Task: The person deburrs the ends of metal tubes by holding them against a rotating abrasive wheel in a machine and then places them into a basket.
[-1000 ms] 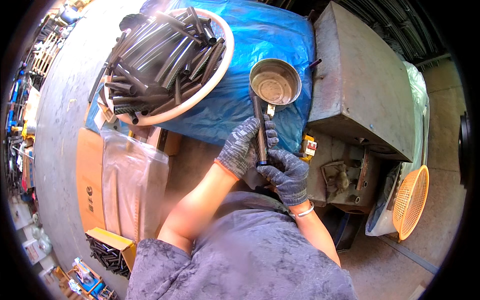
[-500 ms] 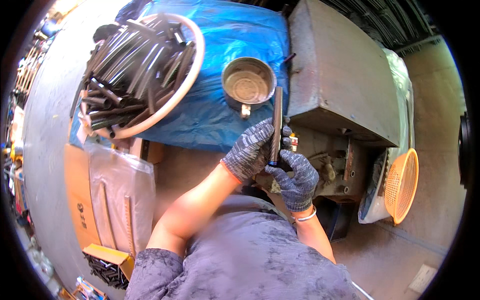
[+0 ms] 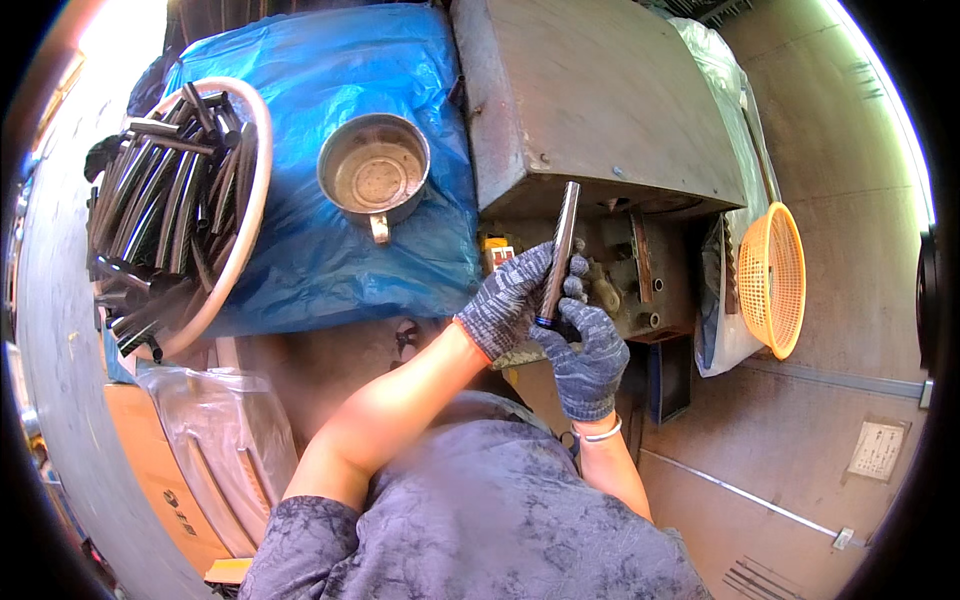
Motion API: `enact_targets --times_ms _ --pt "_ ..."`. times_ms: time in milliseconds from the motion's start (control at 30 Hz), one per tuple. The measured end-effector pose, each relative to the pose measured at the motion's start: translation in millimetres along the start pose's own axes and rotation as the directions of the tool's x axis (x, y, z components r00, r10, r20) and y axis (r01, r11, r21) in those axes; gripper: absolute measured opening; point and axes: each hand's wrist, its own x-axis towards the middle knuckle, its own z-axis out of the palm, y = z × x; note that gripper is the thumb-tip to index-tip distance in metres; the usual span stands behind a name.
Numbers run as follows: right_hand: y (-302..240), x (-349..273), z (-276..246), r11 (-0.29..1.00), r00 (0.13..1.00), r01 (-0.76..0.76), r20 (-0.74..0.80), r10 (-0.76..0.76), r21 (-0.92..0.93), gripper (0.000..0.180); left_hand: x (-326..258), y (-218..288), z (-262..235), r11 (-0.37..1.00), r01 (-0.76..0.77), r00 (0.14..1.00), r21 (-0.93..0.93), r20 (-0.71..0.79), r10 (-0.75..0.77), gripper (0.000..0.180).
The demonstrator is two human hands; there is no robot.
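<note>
Both my hands wear grey knit gloves. My left hand and my right hand together grip the lower end of a short dark metal tube, which points up toward the underside of a grey metal machine housing. The tube's upper end sits by the machine's recessed mechanism. A round metal pot with a short handle rests on a blue tarpaulin to the left. Further left, a white-rimmed basin holds several similar dark tubes.
An orange plastic basket stands to the right beside white plastic sheeting. A cardboard box under clear plastic wrap lies at lower left. Concrete floor stretches along the right.
My hands carried the tube from in front of the metal pot rightward to the machine's opening. The view has shifted right, so the basin and pot now lie further left.
</note>
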Motion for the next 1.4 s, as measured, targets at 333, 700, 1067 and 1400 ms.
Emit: enact_targets --times_ms 333,700,1067,1400 --pt "13.1 -12.7 -3.5 0.998 0.998 -0.056 0.014 0.056 -0.009 0.034 4.8 -22.8 -14.8 0.987 0.099 0.995 -0.126 0.019 -0.097 0.036" --pt "18.4 -23.1 -3.0 0.979 0.983 -0.185 0.022 0.184 0.090 0.036 -5.9 -26.5 -19.0 0.992 0.107 0.994 -0.067 -0.023 -0.109 0.040" --pt "8.7 -23.8 38.9 0.897 0.925 -0.318 0.308 0.223 0.307 0.036 -67.4 31.1 -25.6 0.974 -0.076 0.965 0.213 -0.229 0.126 0.037" --pt "11.7 -26.8 79.6 0.618 0.779 -0.599 0.547 0.306 0.509 0.033 -89.9 42.7 -53.5 0.960 -0.146 0.910 0.238 -0.349 0.225 0.027"
